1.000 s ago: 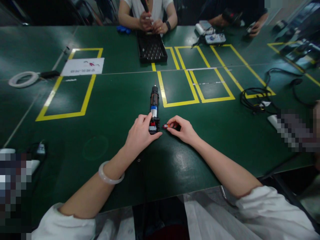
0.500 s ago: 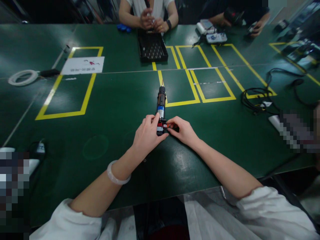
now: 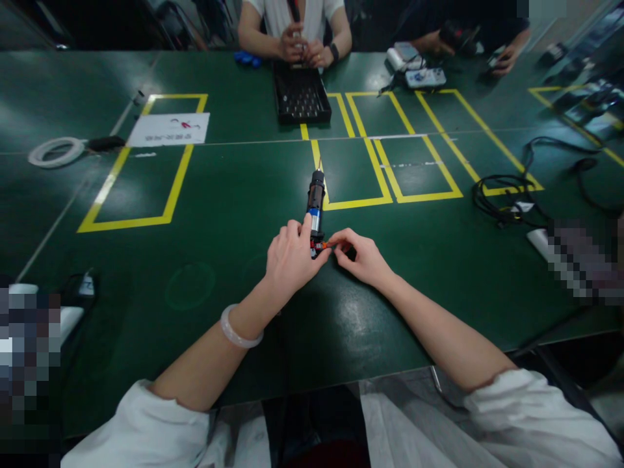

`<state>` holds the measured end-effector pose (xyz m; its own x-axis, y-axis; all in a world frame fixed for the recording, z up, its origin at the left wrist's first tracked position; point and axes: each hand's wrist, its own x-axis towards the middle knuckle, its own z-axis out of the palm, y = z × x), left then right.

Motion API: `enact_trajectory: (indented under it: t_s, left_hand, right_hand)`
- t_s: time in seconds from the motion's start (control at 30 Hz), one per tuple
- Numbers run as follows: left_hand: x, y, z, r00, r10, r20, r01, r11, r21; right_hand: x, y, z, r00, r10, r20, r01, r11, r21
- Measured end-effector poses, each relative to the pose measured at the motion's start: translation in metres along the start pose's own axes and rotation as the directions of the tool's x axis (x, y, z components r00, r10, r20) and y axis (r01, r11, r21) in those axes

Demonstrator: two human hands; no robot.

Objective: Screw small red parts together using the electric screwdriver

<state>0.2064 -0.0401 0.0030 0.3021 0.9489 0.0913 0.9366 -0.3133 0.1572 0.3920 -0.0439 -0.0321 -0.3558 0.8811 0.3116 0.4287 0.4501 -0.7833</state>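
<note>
My left hand point(image 3: 292, 257) is closed round the rear of a slim, uncased electric screwdriver point(image 3: 316, 188) lying on the green table. It has a black front with a thin bit pointing away from me, then a blue and silver motor section. At its rear, red parts and a small orange part point(image 3: 322, 246) show between my left thumb and index finger. My right hand point(image 3: 358, 252) is closed just to the right, its fingertips pinched at the end of the orange part. What lies under my left palm is hidden.
Across the green table point(image 3: 234, 188), a person's hands point(image 3: 307, 49) work over a black tray point(image 3: 302, 97) of small metal pieces. Yellow tape marks, a white sheet point(image 3: 168, 129), a white cable coil point(image 3: 57, 152) and a black cable point(image 3: 504, 195) lie around.
My left hand now covers more of the screwdriver's rear, where a grey-white part showed before. My right fingertips have shifted slightly right. The whole view has moved a little.
</note>
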Motion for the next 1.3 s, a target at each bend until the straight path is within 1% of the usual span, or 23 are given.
enact_trajectory:
  t_s: [0.17, 0.27, 0.37, 0.47, 0.57, 0.77, 0.9, 1.07, 1.17, 1.23, 1.3]
  left_hand:
    - [-0.002, -0.011, -0.003, 1.000, 0.014, 0.003, -0.014, 0.997, 0.076]
    - [-0.005, -0.020, -0.007, 1.000, 0.002, 0.016, -0.004, 0.992, 0.124]
    - [-0.006, -0.036, -0.012, 0.999, -0.029, 0.042, 0.022, 0.987, 0.160]
    - [-0.006, -0.059, -0.017, 0.996, -0.075, 0.056, 0.063, 0.980, 0.191]
    - [-0.007, -0.087, -0.024, 0.987, -0.148, 0.058, 0.133, 0.968, 0.211]
    - [-0.005, -0.147, -0.041, 0.955, -0.285, 0.079, 0.264, 0.943, 0.204]
    - [-0.001, -0.186, -0.048, 0.912, -0.398, 0.094, 0.377, 0.907, 0.186]
    - [0.001, -0.236, -0.054, 0.841, -0.528, 0.116, 0.501, 0.842, 0.199]
    - [0.000, -0.253, -0.057, 0.811, -0.576, 0.106, 0.540, 0.806, 0.243]
    - [-0.001, -0.254, -0.058, 0.822, -0.568, 0.051, 0.535, 0.798, 0.277]
    - [-0.002, -0.249, -0.057, 0.839, -0.542, -0.049, 0.530, 0.794, 0.298]
  right_hand:
    - [0.000, 0.001, -0.001, 0.999, -0.016, 0.044, 0.015, 0.999, 0.032]
    - [0.000, 0.004, -0.002, 1.000, -0.015, 0.003, 0.015, 0.999, 0.048]
    - [0.000, 0.008, -0.003, 0.999, 0.000, -0.045, 0.003, 0.997, 0.071]
    - [0.000, 0.009, -0.003, 0.998, -0.008, -0.055, 0.012, 0.997, 0.073]
    - [0.000, 0.009, -0.003, 0.999, -0.021, -0.049, 0.024, 0.997, 0.071]
    - [0.000, 0.007, -0.004, 0.999, -0.029, -0.035, 0.031, 0.998, 0.061]
    - [0.001, 0.008, -0.004, 1.000, -0.022, -0.012, 0.022, 0.997, 0.068]
    - [0.000, 0.009, -0.004, 1.000, -0.023, 0.009, 0.022, 0.997, 0.069]
    - [0.001, 0.010, -0.004, 1.000, -0.019, 0.021, 0.018, 0.998, 0.060]
    - [0.001, 0.010, -0.004, 1.000, -0.017, 0.024, 0.016, 0.998, 0.058]
    - [0.001, 0.010, -0.004, 1.000, -0.014, 0.026, 0.013, 0.998, 0.061]
